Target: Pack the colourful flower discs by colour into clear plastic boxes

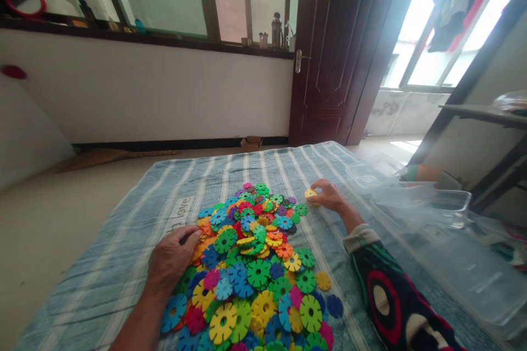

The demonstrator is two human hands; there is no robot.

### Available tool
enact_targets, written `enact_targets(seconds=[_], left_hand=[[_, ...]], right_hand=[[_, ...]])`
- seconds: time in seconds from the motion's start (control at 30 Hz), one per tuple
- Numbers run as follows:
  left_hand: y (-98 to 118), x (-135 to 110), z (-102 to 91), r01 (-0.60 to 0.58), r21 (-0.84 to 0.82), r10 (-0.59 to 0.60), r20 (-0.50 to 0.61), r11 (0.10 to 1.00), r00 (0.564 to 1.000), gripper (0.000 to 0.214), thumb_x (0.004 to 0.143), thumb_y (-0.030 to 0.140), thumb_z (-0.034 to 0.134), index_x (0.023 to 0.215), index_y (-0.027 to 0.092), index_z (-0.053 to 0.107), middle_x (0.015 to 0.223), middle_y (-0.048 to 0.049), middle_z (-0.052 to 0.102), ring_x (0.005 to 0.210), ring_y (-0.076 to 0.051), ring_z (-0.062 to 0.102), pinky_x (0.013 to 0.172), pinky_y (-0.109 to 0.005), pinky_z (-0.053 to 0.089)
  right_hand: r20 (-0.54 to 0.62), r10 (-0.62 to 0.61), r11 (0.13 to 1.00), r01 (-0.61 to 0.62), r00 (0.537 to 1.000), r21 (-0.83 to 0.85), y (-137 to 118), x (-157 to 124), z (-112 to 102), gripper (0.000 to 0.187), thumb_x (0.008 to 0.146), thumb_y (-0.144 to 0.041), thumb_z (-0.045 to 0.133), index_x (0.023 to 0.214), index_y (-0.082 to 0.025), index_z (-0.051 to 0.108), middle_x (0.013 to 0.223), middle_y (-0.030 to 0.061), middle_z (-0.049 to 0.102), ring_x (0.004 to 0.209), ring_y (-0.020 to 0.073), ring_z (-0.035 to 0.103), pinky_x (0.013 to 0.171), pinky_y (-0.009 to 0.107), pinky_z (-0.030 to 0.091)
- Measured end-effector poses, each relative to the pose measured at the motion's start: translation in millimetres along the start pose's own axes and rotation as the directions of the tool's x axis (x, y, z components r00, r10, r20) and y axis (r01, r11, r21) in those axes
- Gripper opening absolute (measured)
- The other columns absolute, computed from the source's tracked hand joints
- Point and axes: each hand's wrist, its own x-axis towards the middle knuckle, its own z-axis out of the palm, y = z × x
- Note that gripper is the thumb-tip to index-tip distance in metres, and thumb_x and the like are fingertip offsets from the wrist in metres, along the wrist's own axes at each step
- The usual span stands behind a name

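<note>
A pile of colourful plastic snowflake discs [251, 263] lies on a blue striped cloth [123, 263]. My left hand [171, 258] rests on the pile's left edge, fingers curled down onto the discs; what they grip is hidden. At the pile's far right, my right hand [329, 196] pinches a yellow disc [310, 194] just above the cloth. The right forearm wears a dark patterned sleeve [391, 296].
A clear plastic bin [444, 252] and a clear lid [370, 173] sit at the cloth's right side. A dark wooden door [329, 49] stands behind, beside a white wall under a window sill. A dark table frame [494, 142] is at far right.
</note>
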Motion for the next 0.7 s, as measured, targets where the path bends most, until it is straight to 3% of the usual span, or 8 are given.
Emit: enact_targets(seconds=[0.3,0.53,0.7], left_hand=[[-0.9,0.2,-0.2,-0.015,0.005,0.015,-0.026,1.000,1.000,0.037,0.065,0.051,0.049,0.075,0.024,0.072,0.092,-0.0034,0.076,0.090,-0.027,0.069,0.086,-0.035,0.053],[-2.2,1.9,-0.7,-0.015,0.026,0.016,-0.033,1.000,0.999,0.034,0.065,0.050,0.049,0.074,0.025,0.071,0.092,-0.0026,0.076,0.089,-0.026,0.069,0.084,-0.035,0.054],[-4.1,4.4,-1.2,-0.048,0.059,0.053,-0.075,0.997,0.996,0.033,0.066,0.051,0.049,0.071,0.027,0.072,0.087,-0.0013,0.077,0.082,-0.026,0.070,0.077,-0.035,0.056]], right_hand=[[0.121,0.103,0.989,-0.089,0.987,-0.114,18.6,-4.5,-2.5,0.027,0.062,-0.031,0.075,0.086,-0.019,0.073,0.096,0.0062,0.066,0.093,0.0250,0.063,0.083,0.035,0.047],[0.169,0.089,0.979,-0.055,0.982,-0.195,8.1,-3.2,-7.1,0.060,0.063,-0.027,0.073,0.121,-0.018,0.065,0.113,0.0101,0.066,0.103,0.0261,0.061,0.089,0.034,0.046],[0.194,0.057,0.967,-0.007,0.979,-0.253,-6.2,-3.9,-4.9,0.041,0.067,-0.018,0.064,0.106,-0.024,0.072,0.107,0.0077,0.069,0.099,0.0253,0.063,0.084,0.032,0.046]])
